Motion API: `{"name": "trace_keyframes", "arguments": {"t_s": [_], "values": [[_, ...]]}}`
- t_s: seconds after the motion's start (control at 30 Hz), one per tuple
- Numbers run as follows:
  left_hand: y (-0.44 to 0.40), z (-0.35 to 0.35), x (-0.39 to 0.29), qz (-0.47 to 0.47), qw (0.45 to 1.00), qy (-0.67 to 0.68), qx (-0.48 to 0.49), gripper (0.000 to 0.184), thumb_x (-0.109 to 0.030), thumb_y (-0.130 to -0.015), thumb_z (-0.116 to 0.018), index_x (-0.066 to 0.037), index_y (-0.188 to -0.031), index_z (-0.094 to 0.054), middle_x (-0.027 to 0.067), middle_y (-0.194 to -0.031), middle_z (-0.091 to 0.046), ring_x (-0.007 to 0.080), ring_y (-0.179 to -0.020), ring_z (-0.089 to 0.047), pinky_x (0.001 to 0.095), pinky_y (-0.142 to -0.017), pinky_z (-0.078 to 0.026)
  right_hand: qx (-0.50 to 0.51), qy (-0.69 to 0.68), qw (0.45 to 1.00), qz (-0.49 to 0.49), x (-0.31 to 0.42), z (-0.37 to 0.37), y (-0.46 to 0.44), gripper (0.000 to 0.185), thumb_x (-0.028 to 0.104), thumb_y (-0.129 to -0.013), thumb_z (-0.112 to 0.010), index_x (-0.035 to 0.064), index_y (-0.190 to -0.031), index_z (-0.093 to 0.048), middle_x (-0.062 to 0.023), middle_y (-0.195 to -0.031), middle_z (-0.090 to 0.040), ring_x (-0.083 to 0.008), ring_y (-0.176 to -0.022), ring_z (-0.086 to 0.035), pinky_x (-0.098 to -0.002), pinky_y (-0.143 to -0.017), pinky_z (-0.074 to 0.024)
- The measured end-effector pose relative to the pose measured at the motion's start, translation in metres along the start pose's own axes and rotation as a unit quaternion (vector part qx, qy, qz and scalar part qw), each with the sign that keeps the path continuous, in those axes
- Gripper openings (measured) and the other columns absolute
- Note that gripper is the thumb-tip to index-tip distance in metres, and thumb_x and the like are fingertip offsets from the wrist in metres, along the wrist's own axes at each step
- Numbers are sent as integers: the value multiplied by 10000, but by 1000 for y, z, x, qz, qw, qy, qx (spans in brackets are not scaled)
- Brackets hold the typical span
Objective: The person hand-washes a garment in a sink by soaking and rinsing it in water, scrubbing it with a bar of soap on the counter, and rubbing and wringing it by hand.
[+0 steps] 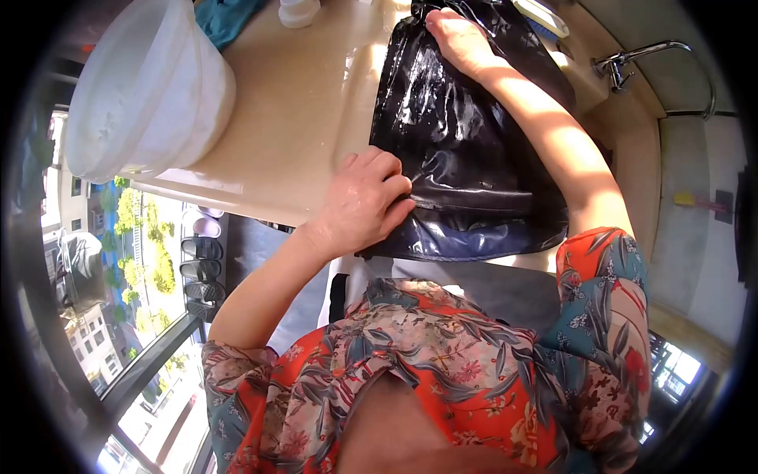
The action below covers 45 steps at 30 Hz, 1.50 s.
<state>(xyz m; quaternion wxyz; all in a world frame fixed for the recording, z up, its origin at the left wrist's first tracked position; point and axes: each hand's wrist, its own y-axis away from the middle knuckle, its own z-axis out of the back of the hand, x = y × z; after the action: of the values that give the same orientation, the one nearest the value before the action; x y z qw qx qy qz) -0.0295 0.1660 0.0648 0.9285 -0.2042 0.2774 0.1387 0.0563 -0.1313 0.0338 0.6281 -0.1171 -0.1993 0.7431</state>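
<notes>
A wet, shiny black leather-like item [450,142] lies spread over the sink counter, its near end hanging by the front edge. A seam or strip crosses its lower part; I cannot tell whether it is a bag or a garment. My left hand [365,196] is closed at its left edge, fingers curled over the material. Farther off, my right hand [460,41] grips the material near the far end, fingertips close together. Water gleams on my left hand and on the black surface.
A large white bucket [150,95] stands at left on the beige counter [292,103]. Behind are a teal cloth [225,20], a white container [298,11] and a brush [542,19]. A chrome faucet [624,67] rises at right. Several slippers [202,261] line the floor.
</notes>
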Motion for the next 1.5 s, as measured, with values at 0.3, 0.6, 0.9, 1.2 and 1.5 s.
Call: {"name": "trace_keyframes", "arguments": {"t_s": [0.3, 0.6, 0.9, 1.2, 1.5], "values": [[-1, 4, 1, 0, 998, 47, 40, 295, -265, -680, -747, -37, -804, -608, 95, -848, -541, 273, -827, -500, 372, -715, -439, 114, -85, 990, 24, 60, 46, 72, 87, 156, -848, -523, 69, -851, -527, -113, -760, -563, -322, -728, -585, -382, -634, -487], [21, 34, -12, -27, 991, -5, 131, 610, -348, -539, -806, -5, -991, -582, 125, -1004, -508, 296, -950, -487, 370, -830, -440, 81, 0, 965, -249, 11, 41, 66, 212, 259, -891, -495, 59, -950, -537, -195, -775, -626, -370, -781, -613, -446, -682, -490], [64, 58, 3, -100, 991, 30, 86, 223, -73, -682, -696, -15, -878, -607, 110, -903, -548, 283, -850, -536, 350, -720, -470, 148, 121, 960, -203, 4, 73, 96, 181, 230, -882, -460, 57, -889, -514, -172, -773, -628, -350, -731, -617, -450, -637, -491], [11, 108, -9, 121, 950, 178, 227, 141, -98, -848, -602, 34, -892, -589, 68, -687, -548, 138, -623, -524, 288, -555, -415, 239, -128, 957, -101, 159, 91, 120, 136, 199, -888, -478, 64, -874, -489, -168, -774, -593, -342, -731, -596, -422, -623, -472], [-55, 18, 9, -31, 988, -101, 108, 378, -377, -747, -667, -108, -1008, -626, 148, -906, -546, 327, -957, -521, 406, -830, -429, 66, 1, 929, -364, 31, 84, 140, 225, 277, -891, -498, 58, -928, -531, -174, -764, -624, -374, -752, -608, -462, -669, -482]]}}
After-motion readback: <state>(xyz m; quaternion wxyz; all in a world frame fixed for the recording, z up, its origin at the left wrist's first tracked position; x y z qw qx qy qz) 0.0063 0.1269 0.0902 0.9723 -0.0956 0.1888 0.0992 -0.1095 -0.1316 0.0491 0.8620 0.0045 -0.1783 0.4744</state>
